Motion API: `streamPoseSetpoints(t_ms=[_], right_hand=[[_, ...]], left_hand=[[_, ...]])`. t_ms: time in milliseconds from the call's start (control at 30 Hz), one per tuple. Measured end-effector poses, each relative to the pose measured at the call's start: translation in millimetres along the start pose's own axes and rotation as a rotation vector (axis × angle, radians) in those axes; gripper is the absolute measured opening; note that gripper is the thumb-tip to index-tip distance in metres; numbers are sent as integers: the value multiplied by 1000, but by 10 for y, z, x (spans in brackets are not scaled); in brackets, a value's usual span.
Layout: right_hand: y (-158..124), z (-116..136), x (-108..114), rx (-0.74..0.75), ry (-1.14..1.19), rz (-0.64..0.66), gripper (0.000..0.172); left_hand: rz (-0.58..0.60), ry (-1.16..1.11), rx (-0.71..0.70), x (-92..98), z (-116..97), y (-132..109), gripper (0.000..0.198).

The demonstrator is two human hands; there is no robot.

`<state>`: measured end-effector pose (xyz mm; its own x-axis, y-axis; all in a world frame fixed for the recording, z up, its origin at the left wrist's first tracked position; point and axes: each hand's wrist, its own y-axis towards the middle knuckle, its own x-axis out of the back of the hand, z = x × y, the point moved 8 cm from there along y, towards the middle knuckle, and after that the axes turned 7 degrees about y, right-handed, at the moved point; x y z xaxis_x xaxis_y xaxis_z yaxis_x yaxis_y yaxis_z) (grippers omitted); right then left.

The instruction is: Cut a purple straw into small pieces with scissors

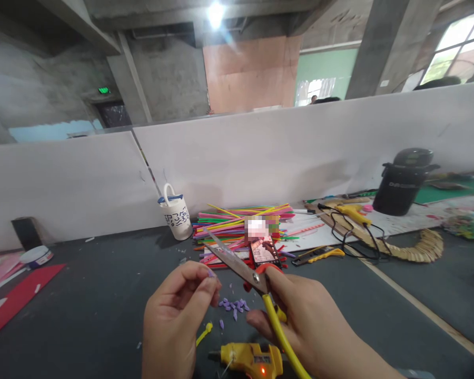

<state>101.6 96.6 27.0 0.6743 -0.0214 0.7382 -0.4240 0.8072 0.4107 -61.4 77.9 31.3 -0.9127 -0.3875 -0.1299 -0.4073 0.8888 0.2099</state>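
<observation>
My left hand is closed in a pinch on a small purple piece, mostly hidden by the fingertips. My right hand holds a pair of scissors with yellow and red handles. The blades are slightly parted and point up and left, above the left fingertips. On the dark table between my hands lie several small purple pieces. A yellow glue gun with a lit orange light rests in front of me. Beside my left hand is a thin yellow stem-like piece.
Many coloured pipe cleaners lie behind my hands, with a phone on them. A white cup stands left of these. A yellow utility knife, a black bin and red card lie farther out. A white partition runs behind.
</observation>
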Motion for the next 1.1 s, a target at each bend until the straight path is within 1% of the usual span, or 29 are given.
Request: streamPoseSetpoints(t_ms=[100, 200, 267, 333, 433, 500, 567, 633, 700, 767, 833, 867, 933, 1000, 1067, 1100], right_hand=[[2, 27, -6, 16, -23, -13, 42], [0, 18, -57, -7, -15, 16, 40], [-2, 5, -75, -33, 14, 37, 39], [-2, -21, -91, -80, 114, 75, 36], [8, -68, -107, -180, 403, 124, 21], [29, -98, -81, -231, 569, 98, 13], [50, -134, -71, -271, 674, 74, 10], [61, -173, -99, -313, 734, 78, 8], [68, -189, -127, -325, 752, 88, 3], [71, -199, -143, -332, 748, 95, 5], [73, -196, -158, -333, 757, 123, 8], [76, -197, -162, -333, 764, 141, 9], [85, -195, -169, -324, 778, 185, 10], [99, -197, -178, -301, 772, 224, 11], [114, -206, -194, -273, 752, 243, 10], [119, -215, -205, -264, 738, 243, 8]], left_hand=[[43, 13, 23, -20, 43, -1, 7], [109, -15, 40, -51, 67, -2, 4], [119, -52, 44, -49, 64, 2, 3], [110, -48, 42, -38, 51, 9, 4], [158, 61, 54, -87, 69, 11, 6], [232, 158, 89, -162, 136, -2, 5], [321, 265, 103, -255, 211, -33, 4], [408, 403, 60, -352, 251, -78, 6], [465, 534, -22, -430, 248, -125, 8], [483, 620, -84, -469, 232, -156, 11], [494, 637, -93, -479, 232, -165, 11], [499, 616, -77, -474, 243, -160, 10], [523, 517, 19, -460, 307, -143, 6], [566, 335, 199, -461, 426, -147, 6], [608, 147, 402, -483, 554, -189, 10], [625, 78, 480, -498, 601, -217, 12]])
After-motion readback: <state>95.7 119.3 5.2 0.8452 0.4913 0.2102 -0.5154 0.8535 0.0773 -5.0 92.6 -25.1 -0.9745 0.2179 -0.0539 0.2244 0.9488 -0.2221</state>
